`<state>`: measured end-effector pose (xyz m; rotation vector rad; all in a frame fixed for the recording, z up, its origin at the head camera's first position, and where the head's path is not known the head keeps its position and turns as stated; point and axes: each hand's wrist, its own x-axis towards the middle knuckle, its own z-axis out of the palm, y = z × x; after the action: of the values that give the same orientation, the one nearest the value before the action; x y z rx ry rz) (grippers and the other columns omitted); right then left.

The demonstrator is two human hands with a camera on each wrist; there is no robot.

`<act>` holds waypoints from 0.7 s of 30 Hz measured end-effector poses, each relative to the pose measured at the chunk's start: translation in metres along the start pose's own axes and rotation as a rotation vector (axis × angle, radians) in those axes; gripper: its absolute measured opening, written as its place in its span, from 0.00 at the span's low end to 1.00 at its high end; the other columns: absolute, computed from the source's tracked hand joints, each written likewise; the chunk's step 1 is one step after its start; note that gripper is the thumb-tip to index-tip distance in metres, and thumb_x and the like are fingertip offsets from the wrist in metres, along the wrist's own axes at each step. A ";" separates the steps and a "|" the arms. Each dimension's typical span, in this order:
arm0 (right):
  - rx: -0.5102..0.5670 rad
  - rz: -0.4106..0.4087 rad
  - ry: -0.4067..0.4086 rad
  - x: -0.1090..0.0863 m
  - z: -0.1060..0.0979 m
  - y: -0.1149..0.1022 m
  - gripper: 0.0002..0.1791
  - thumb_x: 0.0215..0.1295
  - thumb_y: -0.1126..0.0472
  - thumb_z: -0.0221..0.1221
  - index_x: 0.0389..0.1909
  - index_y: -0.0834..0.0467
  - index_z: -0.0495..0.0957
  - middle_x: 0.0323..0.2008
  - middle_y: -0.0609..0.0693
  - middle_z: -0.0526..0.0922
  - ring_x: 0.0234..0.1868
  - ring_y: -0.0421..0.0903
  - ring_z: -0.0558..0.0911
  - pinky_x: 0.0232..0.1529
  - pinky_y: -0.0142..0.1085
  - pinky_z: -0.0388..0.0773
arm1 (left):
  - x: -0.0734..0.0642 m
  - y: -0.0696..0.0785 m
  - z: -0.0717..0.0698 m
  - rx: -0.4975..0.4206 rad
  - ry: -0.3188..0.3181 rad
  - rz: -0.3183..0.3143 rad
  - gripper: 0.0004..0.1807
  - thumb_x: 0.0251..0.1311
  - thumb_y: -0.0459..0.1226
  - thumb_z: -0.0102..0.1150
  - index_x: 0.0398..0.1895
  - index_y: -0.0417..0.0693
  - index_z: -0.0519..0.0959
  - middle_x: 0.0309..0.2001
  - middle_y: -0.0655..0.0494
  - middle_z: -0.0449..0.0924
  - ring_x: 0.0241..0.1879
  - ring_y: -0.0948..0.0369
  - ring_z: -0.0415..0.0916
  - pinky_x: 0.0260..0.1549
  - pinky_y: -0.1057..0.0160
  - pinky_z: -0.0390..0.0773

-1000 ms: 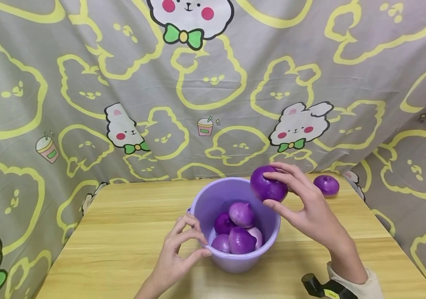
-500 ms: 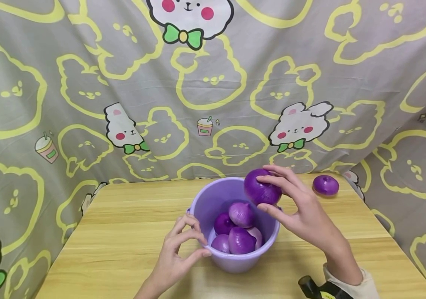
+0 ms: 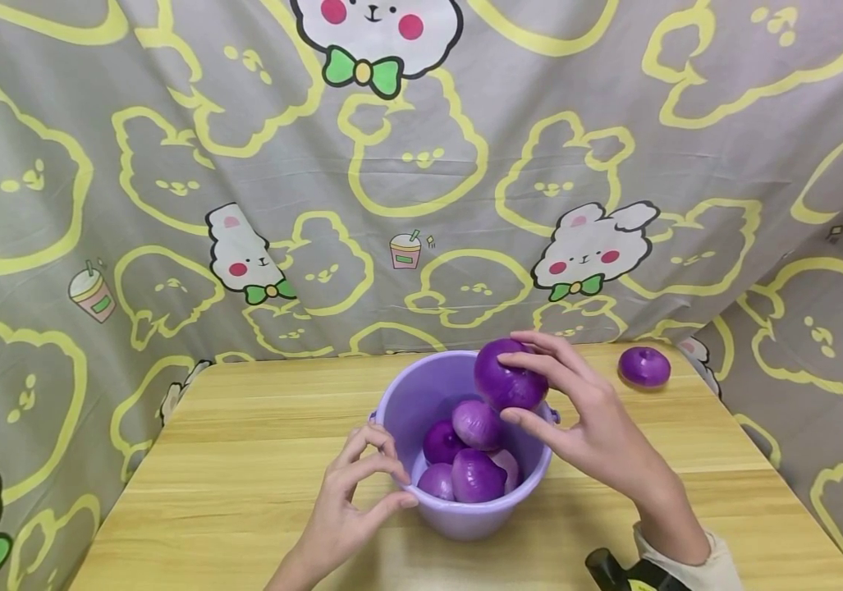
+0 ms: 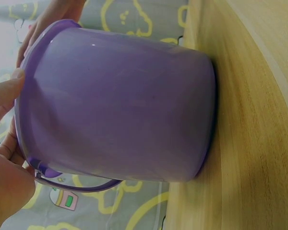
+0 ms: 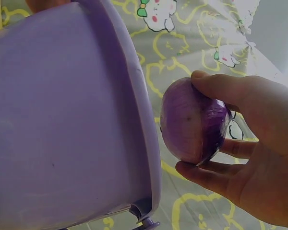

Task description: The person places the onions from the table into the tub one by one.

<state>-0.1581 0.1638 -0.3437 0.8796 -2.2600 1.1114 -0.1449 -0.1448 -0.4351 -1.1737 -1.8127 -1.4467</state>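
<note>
A purple bucket (image 3: pixel 465 519) stands upright on the wooden table, several purple onions (image 3: pixel 478 476) lying at its bottom. My left hand (image 3: pixel 358 488) pinches the bucket's near-left rim between thumb and fingers; in the left wrist view the thumb (image 4: pixel 9 88) presses the rim from outside. With fingers and thumb around it, my right hand (image 3: pixel 591 419) holds a dark purple onion (image 3: pixel 506 377) over the right back part of the bucket's mouth. From the right wrist camera, this held onion (image 5: pixel 194 122) shows just above the rim, apart from it.
One more purple onion (image 3: pixel 644 367) lies on the table at the back right. A patterned grey curtain (image 3: pixel 406 180) hangs behind the table (image 3: pixel 244 460). The bucket's handle (image 4: pixel 86 187) hangs down on its far side. A black wrist device (image 3: pixel 635 574) sits by the right sleeve.
My right hand has moved left and slightly down, carrying the onion from the bucket's right edge farther over its mouth. The left hand and the bucket have stayed in place.
</note>
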 end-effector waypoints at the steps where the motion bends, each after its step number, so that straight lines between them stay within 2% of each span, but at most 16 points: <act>1: 0.002 0.003 -0.003 0.000 0.000 0.000 0.34 0.55 0.63 0.77 0.64 0.45 0.79 0.71 0.46 0.69 0.73 0.49 0.67 0.68 0.31 0.69 | 0.000 0.000 0.000 0.003 0.000 0.000 0.10 0.53 0.33 0.77 0.34 0.46 0.82 0.40 0.51 0.73 0.53 0.51 0.70 0.73 0.52 0.59; 11: 0.005 0.003 -0.033 0.001 0.004 -0.003 0.33 0.57 0.61 0.76 0.65 0.44 0.78 0.71 0.46 0.69 0.70 0.46 0.71 0.65 0.31 0.73 | 0.001 0.001 0.000 0.006 0.000 -0.008 0.10 0.52 0.33 0.77 0.34 0.46 0.82 0.40 0.51 0.73 0.53 0.51 0.70 0.74 0.52 0.59; 21: 0.002 0.006 -0.053 0.001 0.008 -0.003 0.33 0.59 0.58 0.75 0.65 0.42 0.77 0.71 0.43 0.67 0.70 0.46 0.70 0.63 0.33 0.75 | 0.001 0.002 0.000 0.001 -0.003 -0.011 0.11 0.52 0.32 0.77 0.34 0.46 0.82 0.40 0.51 0.73 0.53 0.51 0.70 0.74 0.52 0.58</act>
<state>-0.1575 0.1553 -0.3460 0.9133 -2.3061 1.1051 -0.1441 -0.1446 -0.4329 -1.1677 -1.8246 -1.4506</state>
